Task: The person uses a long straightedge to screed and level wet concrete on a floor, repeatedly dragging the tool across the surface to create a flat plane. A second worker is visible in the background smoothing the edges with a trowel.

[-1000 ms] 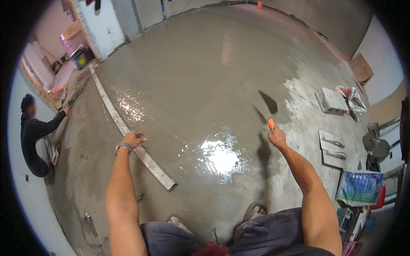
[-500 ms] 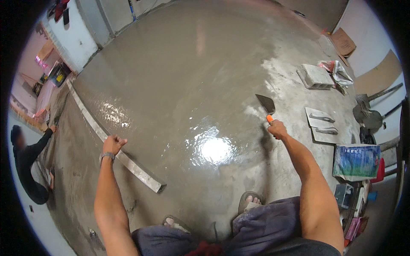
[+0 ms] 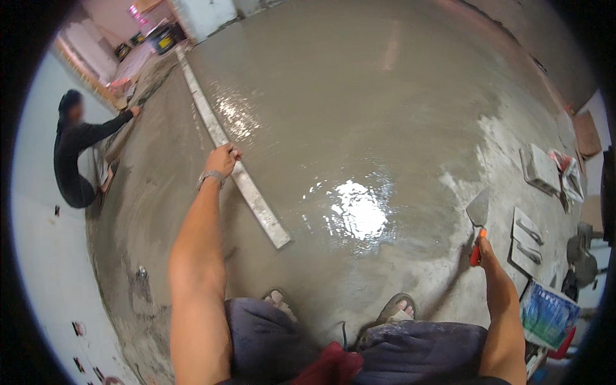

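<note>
My left hand [image 3: 223, 160] is closed around a long, pale straightedge bar [image 3: 262, 206]. The bar slants across wet grey cement from the far left toward my feet. Out to the right, my right hand [image 3: 487, 251] grips a pointed trowel [image 3: 478, 208] by its red-orange handle, with the blade facing away from me. The blade appears over the border between wet cement and paler, rough floor; whether it touches the floor I cannot tell.
Another person in dark clothes [image 3: 76, 154] crouches by the left wall, one arm stretched out. On the right lie two hand floats [image 3: 527, 239], a concrete block [image 3: 539, 168] and a blue-green bag [image 3: 548, 314]. A bucket [image 3: 162, 41] stands far left. Wet cement [image 3: 308, 122] spreads ahead.
My view has swung left, so the scene sits turned and further right in the picture. Both hands keep their hold. The trowel now shows more of its handle.
</note>
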`<state>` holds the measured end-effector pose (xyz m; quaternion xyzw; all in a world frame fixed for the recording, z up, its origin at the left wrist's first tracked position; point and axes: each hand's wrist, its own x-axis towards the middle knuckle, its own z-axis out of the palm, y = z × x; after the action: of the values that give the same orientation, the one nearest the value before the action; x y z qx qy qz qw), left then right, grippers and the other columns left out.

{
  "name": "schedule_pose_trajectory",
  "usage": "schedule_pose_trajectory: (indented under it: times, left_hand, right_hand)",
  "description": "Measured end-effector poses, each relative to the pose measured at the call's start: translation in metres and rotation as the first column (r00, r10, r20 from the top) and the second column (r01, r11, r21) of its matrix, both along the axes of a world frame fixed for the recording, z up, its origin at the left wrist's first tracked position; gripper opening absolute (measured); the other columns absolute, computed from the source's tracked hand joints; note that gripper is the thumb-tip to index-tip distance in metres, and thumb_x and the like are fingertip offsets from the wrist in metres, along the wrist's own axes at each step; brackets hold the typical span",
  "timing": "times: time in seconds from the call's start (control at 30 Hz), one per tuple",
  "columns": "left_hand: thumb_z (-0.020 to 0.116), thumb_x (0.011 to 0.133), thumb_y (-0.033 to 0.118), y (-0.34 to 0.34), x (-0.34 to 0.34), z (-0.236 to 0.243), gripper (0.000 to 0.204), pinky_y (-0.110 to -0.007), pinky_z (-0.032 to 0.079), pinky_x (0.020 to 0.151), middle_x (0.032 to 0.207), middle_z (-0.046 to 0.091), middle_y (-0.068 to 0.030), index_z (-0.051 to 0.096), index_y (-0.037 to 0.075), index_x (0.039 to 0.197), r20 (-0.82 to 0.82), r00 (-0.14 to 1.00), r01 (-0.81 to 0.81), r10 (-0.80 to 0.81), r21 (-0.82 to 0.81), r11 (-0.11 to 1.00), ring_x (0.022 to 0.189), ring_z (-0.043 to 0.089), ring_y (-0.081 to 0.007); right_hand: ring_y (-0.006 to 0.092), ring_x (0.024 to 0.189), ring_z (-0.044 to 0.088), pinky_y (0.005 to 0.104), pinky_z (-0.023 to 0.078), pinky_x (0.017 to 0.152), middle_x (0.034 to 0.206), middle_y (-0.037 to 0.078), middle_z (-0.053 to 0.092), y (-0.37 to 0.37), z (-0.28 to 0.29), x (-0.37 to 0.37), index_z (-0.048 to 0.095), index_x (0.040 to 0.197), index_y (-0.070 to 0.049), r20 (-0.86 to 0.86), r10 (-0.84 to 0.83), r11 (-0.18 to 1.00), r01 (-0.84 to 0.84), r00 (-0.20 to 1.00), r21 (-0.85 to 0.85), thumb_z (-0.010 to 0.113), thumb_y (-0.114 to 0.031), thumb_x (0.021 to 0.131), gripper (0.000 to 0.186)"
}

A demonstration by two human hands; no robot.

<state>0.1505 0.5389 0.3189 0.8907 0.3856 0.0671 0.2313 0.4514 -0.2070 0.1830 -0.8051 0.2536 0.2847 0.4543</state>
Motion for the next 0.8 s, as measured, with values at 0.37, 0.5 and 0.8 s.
schedule_pose_trajectory:
  times: [0.37, 0.5, 0.8]
  left_hand:
    - [0.067, 0.08, 0.038, -0.01, -0.024, 0.015, 0.03, -0.042, 0.048, 0.081, 0.092, 0.069, -0.0131, 0.068, 0.011, 0.094, -0.046, 0.986, -0.156, 0.158, 0.044, 0.987, 0.093, 0.064, -0.031]
    - [0.068, 0.08, 0.03, -0.017, -0.017, 0.013, 0.028, -0.042, 0.048, 0.085, 0.098, 0.068, -0.0129, 0.066, 0.013, 0.102, 0.03, 0.98, -0.197, 0.196, 0.045, 0.979, 0.096, 0.063, -0.0305]
    - [0.064, 0.083, 0.026, 0.002, -0.041, 0.099, 0.023, -0.041, 0.049, 0.082, 0.097, 0.068, -0.0127, 0.066, 0.014, 0.103, -0.03, 0.997, 0.078, -0.073, 0.212, 0.974, 0.093, 0.063, -0.0302]
  right_hand:
    - [0.0412, 0.105, 0.054, 0.0464, 0.046, 0.087, 0.116, 0.028, 0.053, 0.055, 0.017, 0.026, 0.05, 0.115, 0.004, 0.22, 0.801, 0.425, -0.271, 0.556, -0.864, 0.063, -0.022, 0.073, 0.052]
    - [0.0341, 0.093, 0.063, 0.0395, 0.05, 0.083, 0.102, 0.022, 0.064, 0.207, 0.023, -0.012, 0.058, 0.107, 0.003, 0.432, 0.857, 0.504, -0.637, 0.283, -0.583, 0.063, -0.019, 0.078, 0.036]
    - [0.0386, 0.114, 0.046, 0.0441, 0.039, 0.098, 0.124, 0.029, 0.043, 0.487, 0.094, -0.232, 0.038, 0.128, 0.009, 0.404, 0.915, 0.197, -0.884, 0.01, -0.423, 0.07, -0.057, 0.072, 0.093]
